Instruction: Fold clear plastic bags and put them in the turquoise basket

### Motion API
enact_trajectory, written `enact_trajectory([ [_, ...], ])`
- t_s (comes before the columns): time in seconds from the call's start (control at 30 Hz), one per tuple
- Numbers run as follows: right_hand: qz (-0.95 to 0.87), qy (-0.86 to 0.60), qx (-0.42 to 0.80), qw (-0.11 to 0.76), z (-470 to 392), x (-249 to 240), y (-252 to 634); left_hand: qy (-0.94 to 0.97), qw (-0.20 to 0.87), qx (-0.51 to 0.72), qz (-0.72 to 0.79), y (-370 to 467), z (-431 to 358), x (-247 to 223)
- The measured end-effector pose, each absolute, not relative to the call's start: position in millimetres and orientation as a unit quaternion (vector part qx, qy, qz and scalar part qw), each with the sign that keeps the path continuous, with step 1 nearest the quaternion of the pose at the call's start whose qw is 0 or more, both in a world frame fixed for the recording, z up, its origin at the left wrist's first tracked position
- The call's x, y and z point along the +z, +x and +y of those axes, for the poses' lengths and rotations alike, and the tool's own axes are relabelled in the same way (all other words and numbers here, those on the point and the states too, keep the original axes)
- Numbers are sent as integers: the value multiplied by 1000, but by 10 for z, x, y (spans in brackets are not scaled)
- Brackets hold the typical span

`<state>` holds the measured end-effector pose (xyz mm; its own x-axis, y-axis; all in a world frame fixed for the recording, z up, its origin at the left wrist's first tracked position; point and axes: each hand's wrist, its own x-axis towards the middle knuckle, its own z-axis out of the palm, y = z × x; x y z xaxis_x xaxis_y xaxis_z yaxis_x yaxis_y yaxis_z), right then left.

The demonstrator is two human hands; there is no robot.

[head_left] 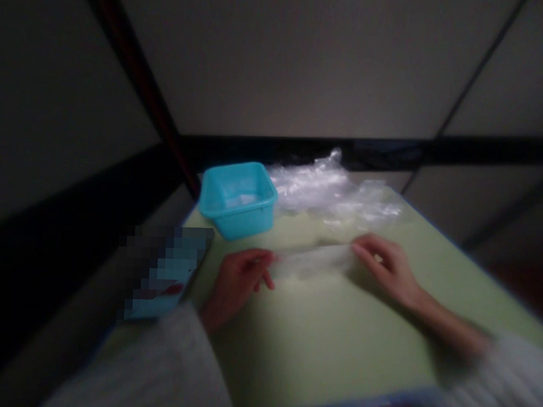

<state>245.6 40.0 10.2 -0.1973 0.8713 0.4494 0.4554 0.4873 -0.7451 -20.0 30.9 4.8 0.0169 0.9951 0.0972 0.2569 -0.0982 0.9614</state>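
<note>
A small strip of clear plastic, seemingly a plastic bag [314,261], stretches between my two hands just above the table. My left hand [242,276] pinches its left end between thumb and forefinger, with the other fingers partly curled below. At the right end, my right hand [387,267] pinches the upper corner between thumb and fingertips. The plastic is see-through and blurred, so I cannot tell whether anything is inside it.
Beyond my left hand stands a turquoise plastic basket [248,220] with some whitish material inside. Crumpled clear plastic bags [316,184] lie heaped at the table's back. A pixelated bluish flat item [171,277] rests along the left edge of the pale green table [329,348].
</note>
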Motion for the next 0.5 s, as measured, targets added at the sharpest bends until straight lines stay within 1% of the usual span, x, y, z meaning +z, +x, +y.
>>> enact_trajectory([
  [0.07, -752, -441, 187, 453, 393, 130, 2471, 591, 395, 463, 529, -205, 295, 54],
  [0.13, -746, -436, 207, 458, 386, 157, 2466, 586, 420, 463, 516, -207, 274, 61],
  [0.33, -673, -420, 414, 446, 352, 168, 2436, 576, 549, 395, 459, -211, 197, 94],
  [0.5, -596, -390, 564, 417, 364, 99, 2453, 541, 604, 388, 438, -210, 193, 131],
])
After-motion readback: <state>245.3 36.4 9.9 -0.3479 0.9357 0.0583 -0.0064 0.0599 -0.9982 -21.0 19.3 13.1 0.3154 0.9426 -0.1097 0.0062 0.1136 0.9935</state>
